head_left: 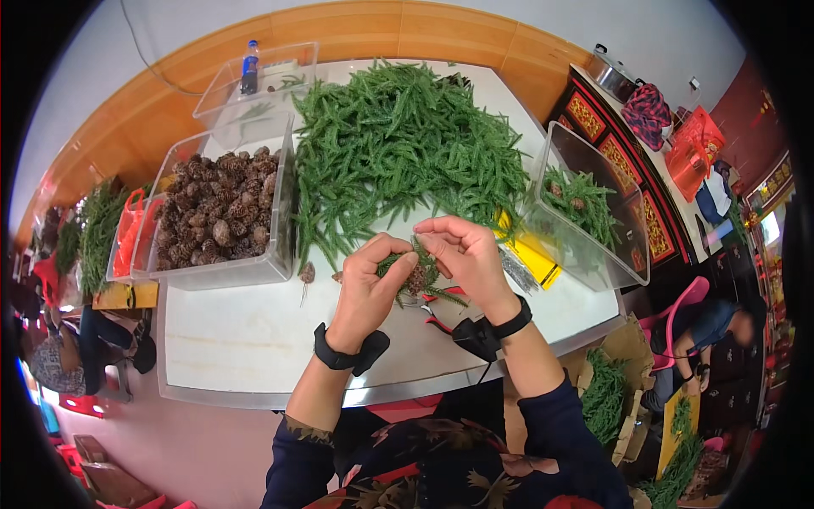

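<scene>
Between my hands, over the near part of the white table, is a pine cone (pixel 417 282) set among green artificial pine sprigs (pixel 430 265). My left hand (pixel 370 276) is closed on this bunch from the left, its thumb pressing at the cone. From the right, my right hand (pixel 471 259) pinches at the top of the sprigs, thumb and fingertips together; the exact spot is partly hidden. Below them lie pliers (pixel 437 322) with red handles, partly covered by the sprigs and my right wrist. Left of my left hand, a single cone (pixel 307 273) with a wire stem rests on the table.
A large heap of green sprigs (pixel 407 144) covers the table's far side. At left stands a clear bin of pine cones (pixel 222 204); at right, a clear bin (pixel 593 227) holds sprigs with cones. Thin wires (pixel 519 270) lie by a yellow packet (pixel 536 259). People sit at both sides.
</scene>
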`<state>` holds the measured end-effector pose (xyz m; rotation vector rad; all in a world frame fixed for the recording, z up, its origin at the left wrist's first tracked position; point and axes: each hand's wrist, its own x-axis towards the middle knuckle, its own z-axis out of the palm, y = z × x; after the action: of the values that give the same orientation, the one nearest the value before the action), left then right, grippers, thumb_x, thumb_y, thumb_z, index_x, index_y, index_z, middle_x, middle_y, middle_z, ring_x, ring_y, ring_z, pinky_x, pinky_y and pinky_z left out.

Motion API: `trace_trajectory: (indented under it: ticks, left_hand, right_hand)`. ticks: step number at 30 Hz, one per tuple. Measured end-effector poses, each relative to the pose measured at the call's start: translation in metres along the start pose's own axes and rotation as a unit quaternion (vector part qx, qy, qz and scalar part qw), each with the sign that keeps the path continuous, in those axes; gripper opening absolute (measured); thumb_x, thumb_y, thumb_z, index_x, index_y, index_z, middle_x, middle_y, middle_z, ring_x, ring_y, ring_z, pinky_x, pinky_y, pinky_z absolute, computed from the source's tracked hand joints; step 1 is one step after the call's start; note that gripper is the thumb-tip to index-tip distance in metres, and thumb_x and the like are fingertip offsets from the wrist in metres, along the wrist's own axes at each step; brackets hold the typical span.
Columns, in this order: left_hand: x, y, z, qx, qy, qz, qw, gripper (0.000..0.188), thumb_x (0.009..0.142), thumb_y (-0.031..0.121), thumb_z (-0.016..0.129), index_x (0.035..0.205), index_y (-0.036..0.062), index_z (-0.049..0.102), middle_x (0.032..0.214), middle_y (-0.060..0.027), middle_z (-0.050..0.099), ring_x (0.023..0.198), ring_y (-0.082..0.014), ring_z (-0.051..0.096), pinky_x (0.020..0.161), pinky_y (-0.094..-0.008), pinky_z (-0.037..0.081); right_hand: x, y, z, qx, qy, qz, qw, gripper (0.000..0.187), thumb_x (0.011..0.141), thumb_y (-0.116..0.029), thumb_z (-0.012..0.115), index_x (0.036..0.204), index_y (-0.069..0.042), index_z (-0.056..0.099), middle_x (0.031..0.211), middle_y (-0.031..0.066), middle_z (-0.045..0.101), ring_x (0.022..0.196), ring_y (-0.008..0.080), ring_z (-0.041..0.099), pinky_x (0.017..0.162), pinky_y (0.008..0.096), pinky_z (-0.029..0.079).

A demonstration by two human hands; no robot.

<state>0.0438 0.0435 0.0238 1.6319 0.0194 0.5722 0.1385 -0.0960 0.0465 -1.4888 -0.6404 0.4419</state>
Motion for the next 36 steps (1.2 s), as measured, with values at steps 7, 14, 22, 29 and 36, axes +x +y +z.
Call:
trace_trajectory:
  ticks: [7, 14, 22, 29, 36]
  left_hand:
    - [-0.007, -0.002, 0.004, -0.071, -0.050, -0.034, 0.996, 0.010, 0.093, 0.007, 0.060, 0.094, -0.0020, 0.062, 0.082, -0.0029, 0.059, 0.076, -0.0091, 0.053, 0.069, -0.0249, 0.044]
    - [-0.010, -0.004, 0.005, -0.148, -0.102, -0.047, 0.983, 0.012, 0.096, 0.010, 0.059, 0.099, -0.0009, 0.062, 0.085, 0.0020, 0.059, 0.080, -0.0045, 0.050, 0.070, -0.0218, 0.043]
    - [-0.006, -0.006, -0.001, -0.241, -0.178, -0.085, 0.950, 0.011, 0.096, 0.011, 0.059, 0.099, 0.0007, 0.063, 0.086, 0.0042, 0.060, 0.079, -0.0028, 0.051, 0.070, -0.0196, 0.042]
    - [-0.005, -0.008, -0.003, -0.295, -0.213, -0.106, 0.925, 0.012, 0.096, 0.013, 0.060, 0.099, 0.0017, 0.064, 0.086, 0.0045, 0.061, 0.077, -0.0023, 0.053, 0.069, -0.0186, 0.042]
    - [-0.004, -0.005, -0.005, -0.286, -0.187, -0.080, 0.937, 0.011, 0.096, 0.012, 0.059, 0.099, 0.0022, 0.063, 0.087, 0.0041, 0.061, 0.078, -0.0026, 0.053, 0.070, -0.0193, 0.043]
  right_hand:
    - [-0.009, -0.018, -0.015, 0.007, -0.065, 0.030, 0.997, 0.012, 0.092, -0.008, 0.066, 0.100, 0.001, 0.069, 0.079, -0.0021, 0.066, 0.063, 0.0009, 0.053, 0.055, 0.0169, 0.041]
    - [-0.031, -0.027, -0.011, -0.244, -0.008, -0.149, 0.958, 0.010, 0.086, -0.001, 0.069, 0.096, 0.001, 0.070, 0.081, 0.0030, 0.068, 0.067, 0.0050, 0.058, 0.058, 0.0198, 0.045]
    - [-0.017, -0.052, -0.027, -0.361, -0.129, -0.352, 0.854, 0.023, 0.076, 0.007, 0.070, 0.096, -0.003, 0.072, 0.095, 0.0104, 0.067, 0.073, 0.0193, 0.065, 0.062, 0.0261, 0.050]
    - [0.001, -0.088, -0.020, -0.480, -0.253, -0.401, 0.738, 0.017, 0.076, 0.000, 0.071, 0.092, -0.006, 0.071, 0.105, 0.0086, 0.064, 0.071, 0.0217, 0.062, 0.060, 0.0299, 0.050]
    - [0.007, -0.099, -0.010, -0.552, -0.272, -0.456, 0.643, 0.013, 0.078, -0.011, 0.069, 0.090, -0.007, 0.069, 0.101, 0.0035, 0.064, 0.077, 0.0208, 0.060, 0.063, 0.0318, 0.049]
